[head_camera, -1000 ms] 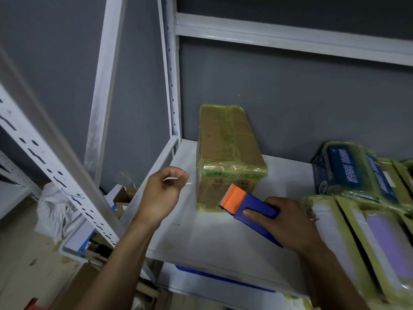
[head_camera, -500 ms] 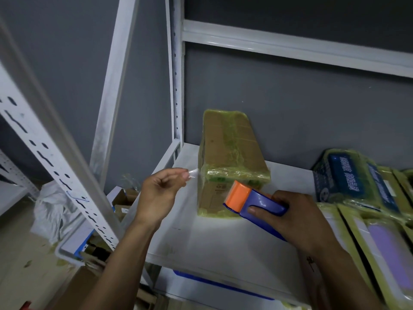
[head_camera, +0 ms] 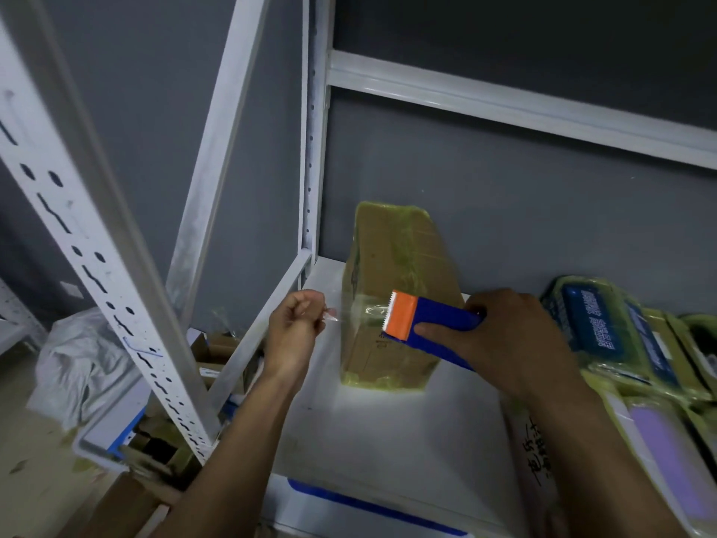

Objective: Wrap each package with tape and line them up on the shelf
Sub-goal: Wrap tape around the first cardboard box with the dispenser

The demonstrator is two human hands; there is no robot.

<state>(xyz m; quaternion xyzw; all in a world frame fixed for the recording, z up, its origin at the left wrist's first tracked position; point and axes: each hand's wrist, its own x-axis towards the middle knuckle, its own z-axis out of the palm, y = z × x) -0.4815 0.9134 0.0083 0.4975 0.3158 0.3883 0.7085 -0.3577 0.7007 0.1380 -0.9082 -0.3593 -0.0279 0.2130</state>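
A brown cardboard package [head_camera: 395, 262] wrapped in yellowish tape stands upright on the white shelf [head_camera: 388, 429], near its back left corner. My right hand [head_camera: 504, 339] grips a blue tape dispenser [head_camera: 434, 330] with an orange toothed blade, held in front of the package. A strip of clear tape [head_camera: 357, 314] stretches from the blade to my left hand [head_camera: 297, 328], which pinches its free end just left of the package.
Several wrapped packages, blue [head_camera: 605, 324] and purple [head_camera: 667, 456], lie packed together at the shelf's right. White slotted uprights [head_camera: 101, 266] rise at left. On the floor below left are a crumpled white bag [head_camera: 77, 363] and cardboard boxes [head_camera: 217, 347]. A blue-edged white bin [head_camera: 368, 506] sits under the shelf.
The dispenser has risen in front of the package. My left hand has pulled the tape end out leftwards, so a longer clear strip now spans between the hands.
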